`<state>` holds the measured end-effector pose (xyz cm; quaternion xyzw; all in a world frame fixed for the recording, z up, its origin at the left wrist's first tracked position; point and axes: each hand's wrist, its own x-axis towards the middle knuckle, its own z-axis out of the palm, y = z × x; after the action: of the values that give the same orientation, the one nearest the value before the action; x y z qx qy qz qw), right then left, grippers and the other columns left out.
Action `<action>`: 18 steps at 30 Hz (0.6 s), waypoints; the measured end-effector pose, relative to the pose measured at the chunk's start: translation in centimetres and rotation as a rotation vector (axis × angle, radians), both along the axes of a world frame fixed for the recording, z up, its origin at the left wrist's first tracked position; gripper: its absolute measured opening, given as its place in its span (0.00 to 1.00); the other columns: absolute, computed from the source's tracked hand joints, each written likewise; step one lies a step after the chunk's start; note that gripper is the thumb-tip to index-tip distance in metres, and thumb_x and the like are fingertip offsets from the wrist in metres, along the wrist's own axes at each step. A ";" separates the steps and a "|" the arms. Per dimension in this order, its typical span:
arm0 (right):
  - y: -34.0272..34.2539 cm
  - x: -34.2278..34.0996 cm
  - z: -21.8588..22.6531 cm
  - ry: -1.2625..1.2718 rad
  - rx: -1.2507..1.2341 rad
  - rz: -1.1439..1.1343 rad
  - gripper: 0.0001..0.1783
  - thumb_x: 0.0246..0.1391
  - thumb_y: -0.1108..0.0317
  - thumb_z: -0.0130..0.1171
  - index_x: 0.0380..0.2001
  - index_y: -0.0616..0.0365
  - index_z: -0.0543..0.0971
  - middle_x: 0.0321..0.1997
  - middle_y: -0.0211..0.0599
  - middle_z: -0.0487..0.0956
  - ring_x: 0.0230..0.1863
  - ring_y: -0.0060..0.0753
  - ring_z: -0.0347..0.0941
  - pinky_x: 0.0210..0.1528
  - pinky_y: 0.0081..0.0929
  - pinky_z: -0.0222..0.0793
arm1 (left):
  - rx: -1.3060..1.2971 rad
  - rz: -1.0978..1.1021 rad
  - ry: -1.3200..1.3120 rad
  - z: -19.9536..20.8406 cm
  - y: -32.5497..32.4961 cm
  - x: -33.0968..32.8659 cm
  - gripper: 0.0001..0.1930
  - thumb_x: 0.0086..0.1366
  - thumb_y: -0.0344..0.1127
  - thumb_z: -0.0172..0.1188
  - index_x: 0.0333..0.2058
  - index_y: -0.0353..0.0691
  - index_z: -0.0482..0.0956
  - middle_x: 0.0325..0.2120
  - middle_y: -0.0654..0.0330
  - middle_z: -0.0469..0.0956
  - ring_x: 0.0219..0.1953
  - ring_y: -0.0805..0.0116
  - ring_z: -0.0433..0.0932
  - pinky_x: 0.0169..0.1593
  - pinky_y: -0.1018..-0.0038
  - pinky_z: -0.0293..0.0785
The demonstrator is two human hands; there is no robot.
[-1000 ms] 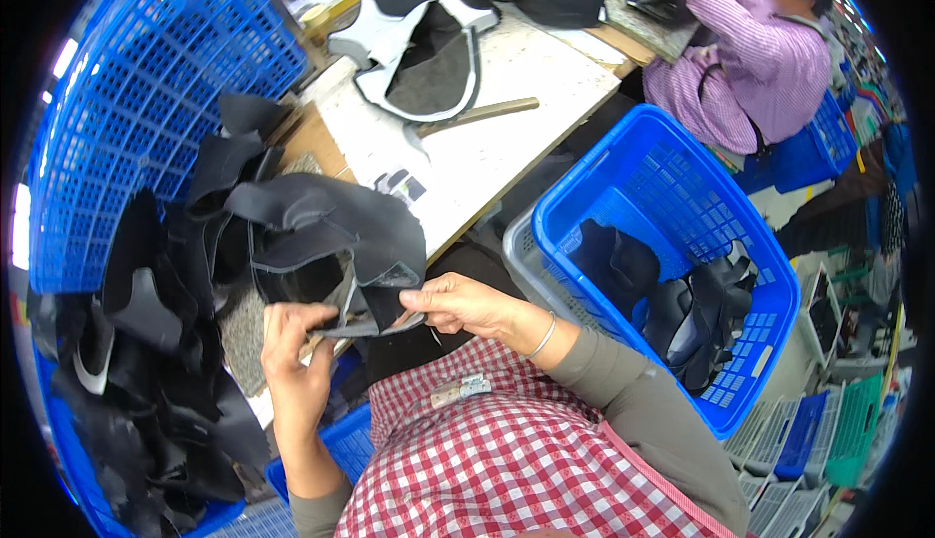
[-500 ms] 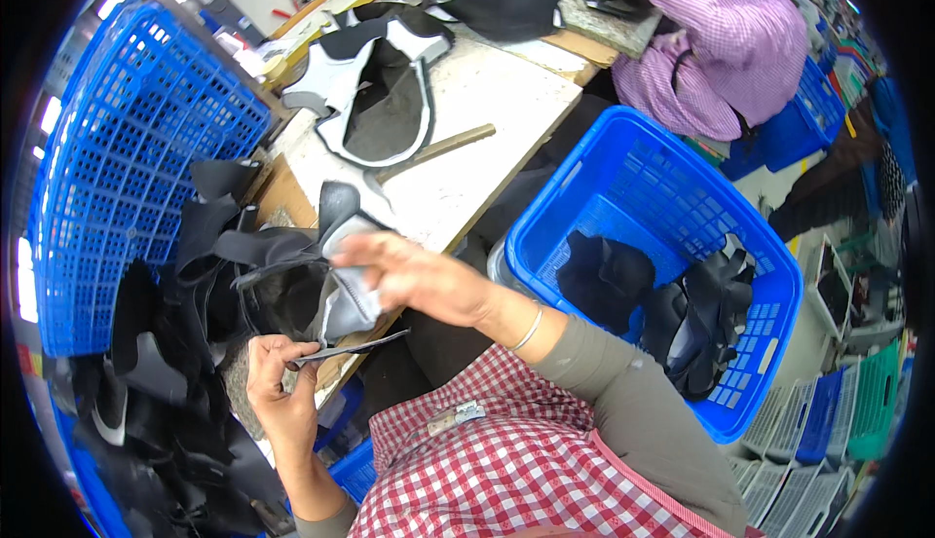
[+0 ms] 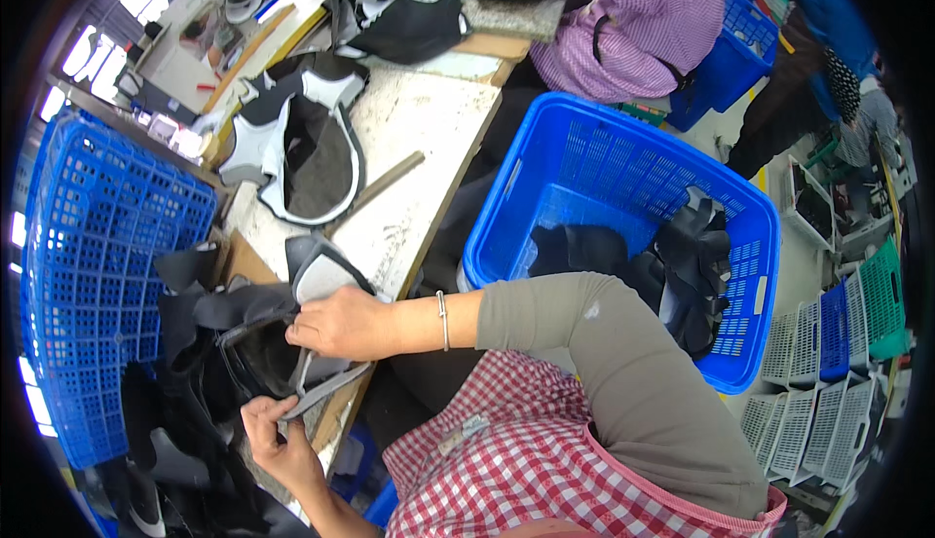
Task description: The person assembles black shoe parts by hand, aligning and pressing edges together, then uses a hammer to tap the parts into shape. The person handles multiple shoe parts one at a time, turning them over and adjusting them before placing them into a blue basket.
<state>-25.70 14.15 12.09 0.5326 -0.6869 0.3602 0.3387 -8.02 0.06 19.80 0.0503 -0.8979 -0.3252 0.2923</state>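
At the worktop edge, both the left hand and right hand have fingers clamped on a black shoe upper, a blue crate crowding just beyond them.

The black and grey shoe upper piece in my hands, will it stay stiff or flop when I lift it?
The black and grey shoe upper piece probably flops: it already folds and curls between the left hand and right hand. It seems light, since fingertips alone hold its edge. The matte surface looks unlikely to slip.
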 end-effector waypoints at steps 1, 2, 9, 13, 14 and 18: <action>0.1 -0.4 0.0 0.010 -0.039 0.062 0.19 0.47 0.63 0.69 0.43 0.56 0.79 0.29 0.27 0.75 0.35 0.30 0.78 0.25 0.29 0.74 | -0.009 -0.002 0.011 0.0 0.0 -0.1 0.18 0.42 0.10 0.59 0.33 0.33 0.82 0.32 0.58 0.71 0.38 0.64 0.74 0.44 0.75 0.69; 0.1 -0.7 0.1 0.003 -0.032 0.098 0.20 0.46 0.63 0.70 0.43 0.55 0.79 0.30 0.28 0.74 0.35 0.30 0.77 0.25 0.30 0.74 | -0.025 -0.020 0.012 0.0 -0.1 -0.2 0.18 0.43 0.10 0.60 0.33 0.33 0.82 0.32 0.58 0.71 0.38 0.65 0.73 0.44 0.74 0.69; -0.5 -1.9 0.7 -0.025 -0.090 0.274 0.20 0.49 0.63 0.72 0.44 0.57 0.80 0.31 0.30 0.76 0.34 0.33 0.77 0.25 0.32 0.75 | 0.088 0.014 -0.025 1.3 -1.8 0.1 0.17 0.48 0.10 0.64 0.37 0.32 0.83 0.36 0.60 0.72 0.39 0.71 0.73 0.40 0.79 0.67; -1.8 -1.3 0.5 0.030 -0.087 0.248 0.16 0.52 0.64 0.70 0.43 0.58 0.81 0.32 0.31 0.78 0.34 0.33 0.77 0.24 0.32 0.74 | 0.170 -0.076 -0.057 2.9 -4.0 -0.6 0.18 0.52 0.08 0.63 0.41 0.31 0.82 0.40 0.61 0.75 0.40 0.75 0.75 0.40 0.81 0.69; -2.3 -1.1 0.5 0.039 -0.073 0.238 0.15 0.53 0.65 0.69 0.42 0.58 0.81 0.32 0.32 0.78 0.35 0.33 0.78 0.24 0.32 0.74 | 0.241 -0.086 -0.076 3.7 -4.8 -1.1 0.19 0.53 0.08 0.63 0.43 0.31 0.82 0.41 0.61 0.76 0.40 0.76 0.75 0.41 0.82 0.70; -5.2 -0.7 0.2 -0.178 -0.126 0.286 0.16 0.54 0.67 0.68 0.44 0.59 0.80 0.33 0.35 0.79 0.36 0.40 0.79 0.31 0.37 0.76 | 0.181 -0.044 -0.194 7.2 -7.2 -3.9 0.28 0.56 0.10 0.61 0.56 0.33 0.79 0.49 0.59 0.75 0.44 0.78 0.76 0.46 0.82 0.73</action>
<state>-26.38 8.95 12.26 0.5687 -0.6075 0.4926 0.2546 -11.97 -7.15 27.00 0.0882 -0.8899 -0.4047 0.1911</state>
